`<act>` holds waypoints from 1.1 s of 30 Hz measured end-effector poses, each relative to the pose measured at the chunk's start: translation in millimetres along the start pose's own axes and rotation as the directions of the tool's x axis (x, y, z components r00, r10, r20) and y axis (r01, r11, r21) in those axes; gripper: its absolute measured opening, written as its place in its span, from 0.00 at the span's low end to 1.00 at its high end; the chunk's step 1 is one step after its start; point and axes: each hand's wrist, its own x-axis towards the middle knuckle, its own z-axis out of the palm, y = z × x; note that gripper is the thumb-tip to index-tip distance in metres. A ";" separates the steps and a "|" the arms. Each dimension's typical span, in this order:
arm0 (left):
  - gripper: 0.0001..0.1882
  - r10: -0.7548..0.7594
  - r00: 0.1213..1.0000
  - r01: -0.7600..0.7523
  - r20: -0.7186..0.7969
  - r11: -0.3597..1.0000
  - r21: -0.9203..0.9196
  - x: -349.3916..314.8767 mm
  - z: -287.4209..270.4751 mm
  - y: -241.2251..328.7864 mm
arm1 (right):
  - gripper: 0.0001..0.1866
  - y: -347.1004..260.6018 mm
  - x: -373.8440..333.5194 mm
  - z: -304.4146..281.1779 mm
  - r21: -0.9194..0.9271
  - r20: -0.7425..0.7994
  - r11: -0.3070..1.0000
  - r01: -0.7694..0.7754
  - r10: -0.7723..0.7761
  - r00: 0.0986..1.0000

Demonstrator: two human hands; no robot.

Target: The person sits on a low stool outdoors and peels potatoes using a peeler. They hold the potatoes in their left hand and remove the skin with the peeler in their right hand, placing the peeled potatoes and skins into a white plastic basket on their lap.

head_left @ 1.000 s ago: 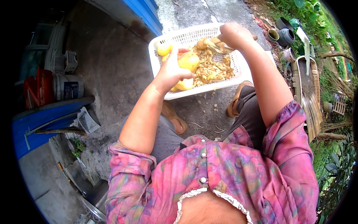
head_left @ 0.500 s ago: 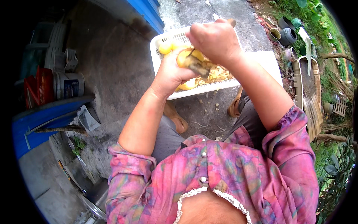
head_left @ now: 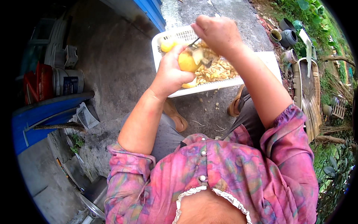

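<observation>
My left hand (head_left: 169, 72) is wrapped round a rounded yellow fruit (head_left: 187, 62) with a pale cut face; its exact kind does not show. My right hand (head_left: 220, 34) is closed in a fist above and to the right of it, gripping a knife (head_left: 209, 61). The blade is smeared by motion beside the cut side of the fruit, and the fist hides the handle. Beneath both hands stands a white plastic basket (head_left: 220, 86), holding many small yellowish cut pieces (head_left: 216, 72). Another yellow fruit (head_left: 167, 45) lies at its left side, and one more (head_left: 189, 83) shows below my left hand.
My sandalled feet are on the concrete floor (head_left: 112, 86), with small scraps between them. A blue panel (head_left: 151, 13) rises behind. Left are a white bucket (head_left: 71, 82), red crates (head_left: 41, 84) and a broom (head_left: 61, 127). On the right lie pots (head_left: 288, 36), a long trough (head_left: 307, 97) and plants.
My right hand has shifted slightly up and left, and the knife with it. The fruit in my left hand has turned and now shows a pale cut face.
</observation>
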 end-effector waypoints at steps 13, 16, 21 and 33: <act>0.34 -0.017 0.997 0.047 0.081 0.926 -0.375 3.9 -4.2 -0.9 | 0.16 11.1 0.9 7.2 0.085 -0.095 0.994 -0.073 0.081 0.992; 0.35 0.035 0.984 0.032 0.177 0.931 -0.364 3.1 -3.6 4.4 | 0.16 51.8 -4.0 22.2 -0.033 -0.043 0.964 -0.264 0.262 0.964; 0.36 -0.047 0.988 0.099 0.148 0.927 -0.362 2.3 -11.7 0.0 | 0.14 2.5 1.8 -6.4 0.172 -0.127 0.984 -0.049 0.071 0.989; 0.35 -0.106 0.938 0.287 0.329 0.769 -0.571 3.6 -10.7 0.8 | 0.16 22.6 1.5 4.4 0.113 0.016 0.971 -0.213 0.212 0.977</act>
